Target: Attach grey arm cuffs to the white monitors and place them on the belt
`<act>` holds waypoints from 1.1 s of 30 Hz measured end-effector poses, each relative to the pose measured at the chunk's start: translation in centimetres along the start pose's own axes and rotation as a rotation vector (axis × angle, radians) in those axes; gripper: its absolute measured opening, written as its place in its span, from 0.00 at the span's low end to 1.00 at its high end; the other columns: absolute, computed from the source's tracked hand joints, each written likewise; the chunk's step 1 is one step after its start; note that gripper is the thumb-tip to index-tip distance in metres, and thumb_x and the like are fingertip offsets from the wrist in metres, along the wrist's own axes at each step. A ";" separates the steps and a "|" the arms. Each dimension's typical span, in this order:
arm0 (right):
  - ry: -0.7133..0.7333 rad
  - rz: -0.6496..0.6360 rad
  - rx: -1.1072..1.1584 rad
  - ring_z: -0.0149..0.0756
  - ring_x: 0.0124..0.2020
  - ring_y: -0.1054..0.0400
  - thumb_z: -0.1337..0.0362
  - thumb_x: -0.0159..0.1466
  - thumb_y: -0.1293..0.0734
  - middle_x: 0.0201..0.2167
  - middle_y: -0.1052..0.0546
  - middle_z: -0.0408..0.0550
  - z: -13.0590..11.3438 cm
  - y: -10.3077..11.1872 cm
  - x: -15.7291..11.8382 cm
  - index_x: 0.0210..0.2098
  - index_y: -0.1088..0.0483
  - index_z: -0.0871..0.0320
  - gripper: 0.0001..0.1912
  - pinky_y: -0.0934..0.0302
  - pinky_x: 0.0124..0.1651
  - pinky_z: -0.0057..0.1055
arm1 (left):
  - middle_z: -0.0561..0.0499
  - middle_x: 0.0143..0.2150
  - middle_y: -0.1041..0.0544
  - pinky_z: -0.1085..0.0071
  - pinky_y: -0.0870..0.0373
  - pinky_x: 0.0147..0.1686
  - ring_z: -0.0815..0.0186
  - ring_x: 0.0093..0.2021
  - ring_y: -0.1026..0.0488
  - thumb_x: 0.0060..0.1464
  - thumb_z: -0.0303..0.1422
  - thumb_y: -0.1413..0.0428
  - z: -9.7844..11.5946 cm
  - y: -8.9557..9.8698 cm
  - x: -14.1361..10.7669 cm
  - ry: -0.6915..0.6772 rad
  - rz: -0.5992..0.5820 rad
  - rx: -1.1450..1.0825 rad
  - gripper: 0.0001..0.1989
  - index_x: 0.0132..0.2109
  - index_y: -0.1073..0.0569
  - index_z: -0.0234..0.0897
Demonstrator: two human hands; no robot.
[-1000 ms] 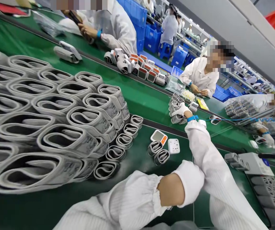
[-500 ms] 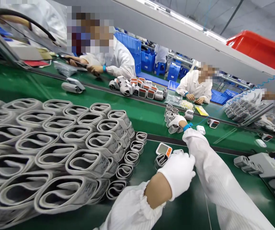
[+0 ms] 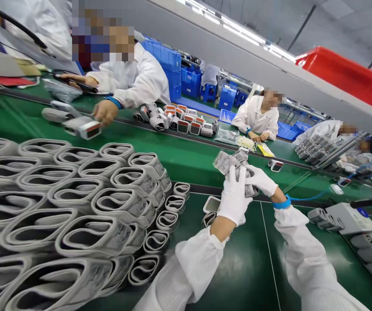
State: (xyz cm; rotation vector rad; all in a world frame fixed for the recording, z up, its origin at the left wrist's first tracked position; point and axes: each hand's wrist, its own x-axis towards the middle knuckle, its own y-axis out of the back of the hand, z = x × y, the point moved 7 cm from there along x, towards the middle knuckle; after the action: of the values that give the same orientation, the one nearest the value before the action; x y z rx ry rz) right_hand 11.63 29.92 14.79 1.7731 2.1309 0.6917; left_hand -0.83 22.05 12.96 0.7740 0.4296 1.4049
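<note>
My left hand [image 3: 235,196], in a white glove, is closed on a bunch of rolled grey cuffs [image 3: 225,163] above the bench's far edge. My right hand [image 3: 263,180], gloved and with a blue wrist strap, grips the same bunch from the right side. Fingers hide part of the bunch. Just left of my left hand, a wrist blood pressure monitor [image 3: 211,204] with its own cuff lies on the green bench, partly covered by the hand. A short row of rolled cuffs [image 3: 167,220] stands further left.
A large stack of rolled grey cuffs [image 3: 108,203] fills the left side. Across the green conveyor belt [image 3: 147,149], a co-worker's hand [image 3: 106,111] is at a monitor with cuff [image 3: 87,127]. More monitors [image 3: 186,123] stand behind the belt. A white box [image 3: 351,218] sits at right.
My right hand has come back from the belt with the bunch of cuffs, and my left hand has moved up onto it. The co-worker's hand has reached out with a monitor over the belt.
</note>
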 end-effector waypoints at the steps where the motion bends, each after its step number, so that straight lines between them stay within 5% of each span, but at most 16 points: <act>1: 0.002 -0.012 0.024 0.45 0.51 0.25 0.59 0.51 0.21 0.48 0.18 0.49 0.1 0.0 -1.7 0.50 0.23 0.58 0.27 0.32 0.56 0.39 | 0.35 0.79 0.59 0.50 0.32 0.60 0.38 0.68 0.38 0.50 0.32 0.34 0.6 -0.2 -0.4 -0.029 0.028 0.028 0.52 0.75 0.52 0.44; 5: -0.013 0.054 0.167 0.49 0.60 0.29 0.52 0.59 0.25 0.58 0.23 0.52 -0.1 0.3 -7.5 0.58 0.28 0.57 0.31 0.37 0.65 0.43 | 0.41 0.75 0.48 0.49 0.29 0.56 0.40 0.63 0.34 0.53 0.30 0.39 3.5 0.1 -2.6 -0.179 0.022 0.077 0.44 0.74 0.46 0.52; 9: -0.022 0.029 0.238 0.48 0.63 0.31 0.42 0.69 0.36 0.60 0.24 0.50 -0.7 -0.2 -11.4 0.59 0.27 0.53 0.28 0.39 0.68 0.43 | 0.43 0.69 0.40 0.52 0.30 0.60 0.44 0.62 0.31 0.48 0.29 0.38 4.9 2.3 -4.8 -0.224 -0.008 -0.016 0.41 0.69 0.36 0.53; 14: -0.071 -0.209 0.291 0.49 0.57 0.28 0.43 0.67 0.33 0.56 0.21 0.49 -0.7 -2.2 -14.8 0.56 0.23 0.53 0.27 0.34 0.63 0.45 | 0.44 0.61 0.28 0.57 0.31 0.63 0.51 0.61 0.28 0.41 0.30 0.37 1.7 6.0 -6.0 -0.047 -0.006 -0.456 0.36 0.60 0.33 0.42; 17: -0.174 -0.309 0.384 0.44 0.49 0.25 0.47 0.63 0.27 0.52 0.20 0.49 0.2 -3.8 -16.2 0.55 0.23 0.53 0.25 0.28 0.51 0.38 | 0.46 0.54 0.24 0.58 0.23 0.53 0.53 0.54 0.24 0.43 0.35 0.34 -1.3 6.9 -6.7 0.085 -0.051 -0.777 0.33 0.57 0.34 0.41; 22: -0.292 -0.209 0.463 0.40 0.37 0.24 0.49 0.58 0.25 0.39 0.18 0.51 3.4 -5.2 -17.2 0.42 0.19 0.59 0.21 0.28 0.42 0.37 | 0.50 0.52 0.24 0.61 0.18 0.41 0.54 0.51 0.24 0.44 0.36 0.33 -3.6 8.4 -8.2 0.179 0.091 -1.045 0.27 0.51 0.32 0.44; 27: -0.333 0.058 0.362 0.47 0.38 0.23 0.50 0.57 0.26 0.37 0.17 0.52 7.1 -1.5 -19.1 0.38 0.19 0.59 0.18 0.28 0.45 0.42 | 0.55 0.58 0.25 0.51 0.18 0.48 0.50 0.61 0.28 0.48 0.39 0.35 -4.1 12.2 -9.9 0.145 0.383 -1.054 0.25 0.54 0.29 0.51; 33: -0.367 0.149 -0.051 0.47 0.41 0.23 0.49 0.58 0.29 0.38 0.18 0.50 10.7 4.9 -21.4 0.43 0.20 0.53 0.19 0.30 0.50 0.44 | 0.67 0.66 0.28 0.48 0.20 0.49 0.52 0.73 0.42 0.49 0.56 0.40 -4.4 15.7 -13.1 0.161 0.479 -0.731 0.30 0.60 0.35 0.71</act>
State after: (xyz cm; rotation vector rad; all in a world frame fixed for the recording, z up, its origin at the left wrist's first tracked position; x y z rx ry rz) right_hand 25.54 11.65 6.51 1.8767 1.7408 0.4096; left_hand -16.95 10.02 18.66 0.1589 -0.1770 1.9103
